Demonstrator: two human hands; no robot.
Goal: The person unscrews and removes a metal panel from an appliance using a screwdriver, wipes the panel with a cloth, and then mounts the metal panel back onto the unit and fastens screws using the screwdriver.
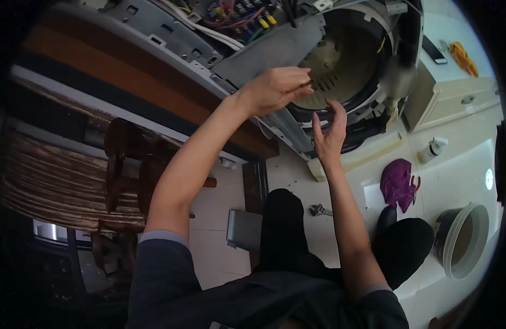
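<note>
Dark grey cloth, my short-sleeved shirt [253, 299], lies nearest; beyond it my two hands meet at one exposed round drum [351, 63] in a grey metal-cased machine. My left hand [272, 90] is before the grey metal panel [269, 52], fingers curled together; I cannot tell whether they pinch anything. My right hand [330, 137] is near the drum's lower rim, thumb and fingers apart, seemingly bare. I judge this to be handwork at the drum opening; the next move calls for careful finger placement, clear of the panel's edge.

I count one metal adjustable wrench [320, 210], one red-handled tool [416, 186] beside a purple cloth [396, 178], one white bottle [432, 149] and one pale round bucket [481, 233] on the floor; one phone [434, 50] and one orange cloth [464, 59] on the white surface; two yellow connectors [267, 22] among wires.
</note>
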